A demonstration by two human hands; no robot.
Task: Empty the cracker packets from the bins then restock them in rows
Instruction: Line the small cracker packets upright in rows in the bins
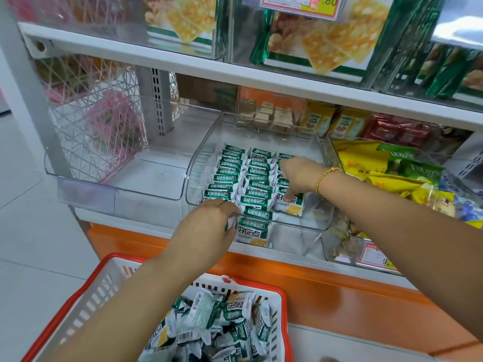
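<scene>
Restocking looks well along but unfinished. The clear plastic left bin [156, 178] shows no packets. Just right of it, the clear plastic middle bin [308, 227] holds green-and-white cracker packets [257, 178] in three overlapping rows running far to near. Nearest, the red-and-white shopping basket [99, 291] holds a loose heap of packets [230, 325], probably yet to be placed. The left hand [206, 226] reaches over the bin's near rim, fingers curled round a packet at the left row's near end. The right hand [298, 173] presses a straightened finger on the right row's nearest packet.
</scene>
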